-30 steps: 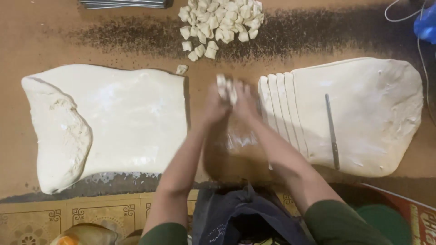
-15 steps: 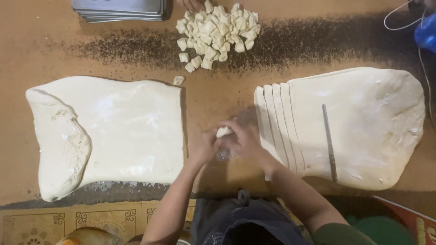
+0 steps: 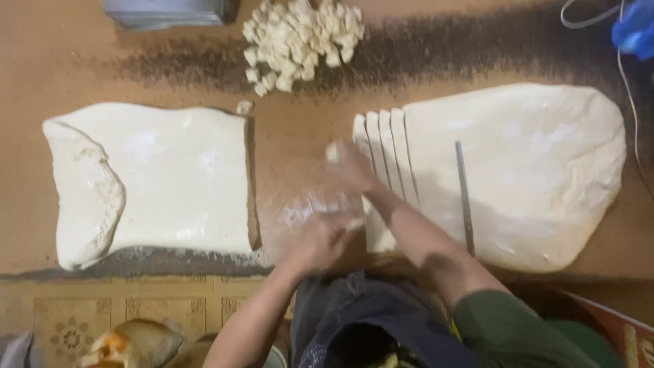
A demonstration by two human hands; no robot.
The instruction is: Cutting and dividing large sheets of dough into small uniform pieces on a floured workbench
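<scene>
On the brown work surface lies a large rolled dough sheet whose left side is cut into several long strips. My right hand is at the far end of the leftmost dough strip, with a pale bit of dough at its fingertips. My left hand, fingers curled and blurred, is at the near end of that strip. A thin metal blade lies on the sheet, right of the cuts. A pile of small dough cubes sits at the far edge.
A second uncut dough sheet lies at the left with its left edge folded over. One stray dough cube is by its far corner. A grey tray is at the top left, a blue object with a cord at the top right.
My hands were together in the gap between the sheets, holding dough. They have since moved apart: the right to the strip's far end, the left to its near end.
</scene>
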